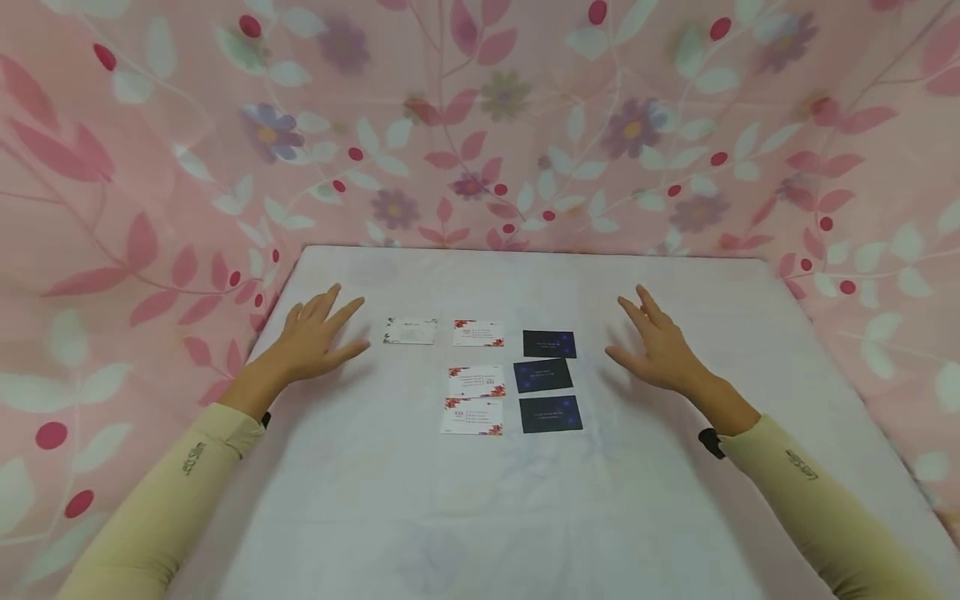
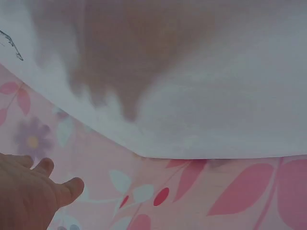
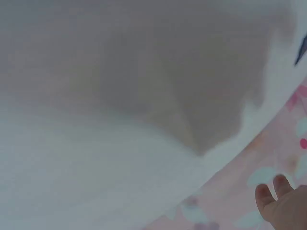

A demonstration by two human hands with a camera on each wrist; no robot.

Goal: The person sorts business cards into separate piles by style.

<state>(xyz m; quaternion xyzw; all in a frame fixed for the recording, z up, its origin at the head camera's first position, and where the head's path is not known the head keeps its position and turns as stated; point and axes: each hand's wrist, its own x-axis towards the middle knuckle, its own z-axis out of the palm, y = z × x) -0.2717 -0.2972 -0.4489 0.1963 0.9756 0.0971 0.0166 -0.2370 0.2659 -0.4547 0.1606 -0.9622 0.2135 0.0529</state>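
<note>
Dark blue cards point(image 1: 543, 376), three of them, lie flat in a column just inward of the right hand point(image 1: 658, 346); red-cornered white cards point(image 1: 472, 416), also three, form a second column midway between the hands; a leafy-cornered card point(image 1: 409, 331), white too, lies alone just inward of the left hand point(image 1: 313, 337); the farthest of each kind make a row about level with the hands, while the others lie nearer the level of the wrists. Such cards should be light, thin and fairly stiff, though easily creased; a smooth face might slide under a fingertip, so a pinch on opposite edges, or a nail beneath one corner, seems the surest hold. Both hands are spread wide, fingers extended, holding nothing and apart from every card; soft shadows fall on the white cloth point(image 1: 360, 517) beneath them, which suggests that they hang above it. Behind the hands come a pale left sleeve point(image 1: 161, 500) and right sleeve point(image 1: 817, 500), both lettered, with a black band point(image 1: 712, 443) at the right cuff; past the fingertips rises a pink floral backdrop point(image 1: 480, 108).
</note>
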